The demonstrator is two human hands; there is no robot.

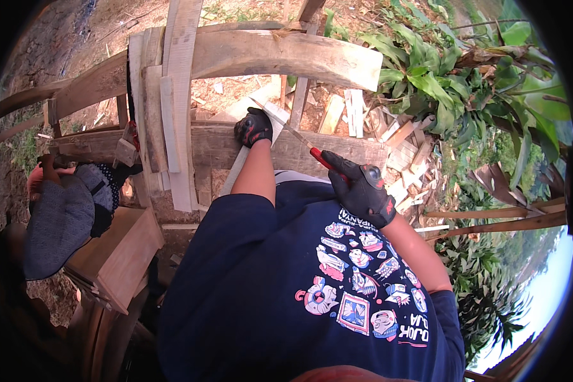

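My right hand (363, 191), in a black glove, is closed round the red handle of a handsaw (293, 132). The saw's thin blade slants up and left from the handle and lies across a pale narrow board (235, 169). My left hand (254, 126), in a black glove with red marks, is closed on that board, just left of the blade. The board slants across a thick wooden beam (344, 145), its far end lying beyond the blade. The undersides of both hands are hidden.
Stacked planks (178, 95) cross the beams left of my hands. A second beam (286, 54) runs farther off. Wood offcuts (404, 149) litter the ground at right, beside leafy plants (439, 83). At left, another person (70, 210) is near a wooden box (118, 254).
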